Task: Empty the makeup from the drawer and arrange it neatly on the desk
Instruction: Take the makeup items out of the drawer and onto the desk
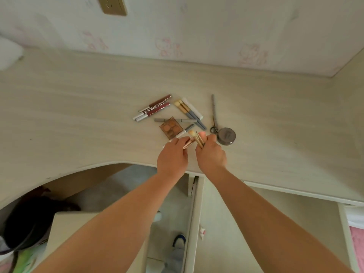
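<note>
Both my hands hover over the front of the pale wooden desk (78, 107). My left hand (172, 156) grips rose-gold brush handles (188, 143). My right hand (211, 154) holds a few gold makeup brushes (198, 137) with their bristles pointing away from me. Just beyond them lie a brown eyeshadow palette (170, 128), dark red lip tubes (154, 108), grey and gold pens (190, 112), a round dark compact (226, 135) and a thin grey pencil (214, 107). The open drawer (226, 223) lies below my right forearm, with one small white and red tube (202, 233) in it.
A wall with pink patterned paper (169, 47) backs the desk, with a gold socket (112, 4) up high. A pale stool (67, 227) and a dark bag (29, 219) sit under the desk's curved cutout. A pink item (357, 245) shows at the right edge.
</note>
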